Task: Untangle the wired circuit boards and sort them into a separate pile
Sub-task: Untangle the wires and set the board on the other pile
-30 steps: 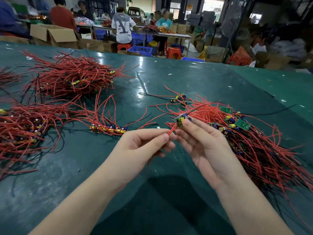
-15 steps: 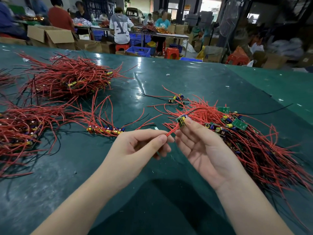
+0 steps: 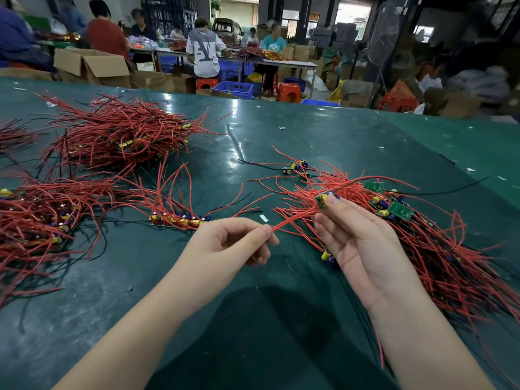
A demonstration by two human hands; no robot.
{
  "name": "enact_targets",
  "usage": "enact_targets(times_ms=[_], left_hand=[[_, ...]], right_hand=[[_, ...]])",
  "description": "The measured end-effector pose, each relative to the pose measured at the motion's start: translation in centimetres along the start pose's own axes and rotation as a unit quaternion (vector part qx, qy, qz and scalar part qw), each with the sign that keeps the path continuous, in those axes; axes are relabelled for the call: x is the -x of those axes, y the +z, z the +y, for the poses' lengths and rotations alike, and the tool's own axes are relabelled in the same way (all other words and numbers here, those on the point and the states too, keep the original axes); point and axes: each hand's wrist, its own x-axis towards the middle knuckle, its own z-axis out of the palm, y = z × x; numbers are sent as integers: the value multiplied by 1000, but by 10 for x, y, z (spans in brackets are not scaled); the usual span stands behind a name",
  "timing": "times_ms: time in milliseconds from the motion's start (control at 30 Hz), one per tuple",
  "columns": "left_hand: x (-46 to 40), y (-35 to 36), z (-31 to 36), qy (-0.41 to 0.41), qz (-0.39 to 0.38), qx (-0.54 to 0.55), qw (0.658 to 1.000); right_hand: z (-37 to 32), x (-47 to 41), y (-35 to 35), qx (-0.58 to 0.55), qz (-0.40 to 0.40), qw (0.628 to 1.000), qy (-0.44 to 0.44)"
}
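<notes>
My right hand holds a small green circuit board at its fingertips, above the tangled pile of red-wired boards on the right. A red wire runs from that board down to my left hand, which pinches its end between thumb and forefinger. A short row of sorted boards lies just left of my left hand, wires fanning away from me.
The dark green table carries more red wire heaps at far left and back left. A few loose boards lie mid-table. Beyond the table edge are cardboard boxes, blue crates, stools and seated people.
My hands have drawn apart: the left moved left with the wire end, and the wire now stretches taut between them. The board stays at my right fingertips.
</notes>
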Motion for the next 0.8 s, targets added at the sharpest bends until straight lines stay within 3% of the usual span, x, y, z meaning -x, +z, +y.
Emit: enact_targets(times_ms=[300,800], left_hand=[[0,-2,1,-25,-28,1,999],[-2,-8,-6,-31,7,-70,997]], right_hand=[[-1,-7,-8,-19,36,999,-3],[-10,-9,-13,-8,71,996,-56]])
